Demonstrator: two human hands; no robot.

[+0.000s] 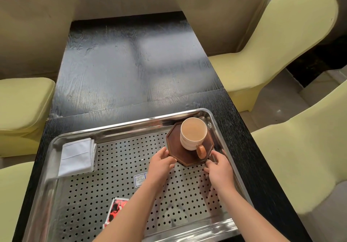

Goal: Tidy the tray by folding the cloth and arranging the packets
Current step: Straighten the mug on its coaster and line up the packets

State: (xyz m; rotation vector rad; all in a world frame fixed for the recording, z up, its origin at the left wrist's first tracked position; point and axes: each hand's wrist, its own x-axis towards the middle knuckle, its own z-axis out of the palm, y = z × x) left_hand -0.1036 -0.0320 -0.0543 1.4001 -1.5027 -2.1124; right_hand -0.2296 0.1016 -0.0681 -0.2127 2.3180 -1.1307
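Two bare forearms are seen nearest the camera, reaching forward over the large rectangular stainless-steel tray with a perforated floor (56, 166). The left hand (160, 163) is laid against the near-left edge of the dark brown octagonal wooden saucer (175, 147), its fingers curled loosely together with the tips touching the rim. The right hand (219, 168) is set at the saucer's near-right edge, fingers bent and slightly spread; whether the rim is actually pinched cannot be told.

The tray's long axis is laid across the black wood-grain table (131, 63), slightly skewed, with its right end farther away. The pale yellow-green covered chairs (281, 44) are ranged along both sides of the table, and a beige wall is seen beyond.

The folded white cloth (77, 157) is lying flat in the tray's far-left corner, its long axis running away from the camera. The saucer is placed in the far-right corner, and the cream ribbed cup with a round brown handle (193, 134) stands upright on it, handle pointed toward the camera. The red, black and white packet (116, 209) is lying near the front edge, partly hidden by the left forearm.
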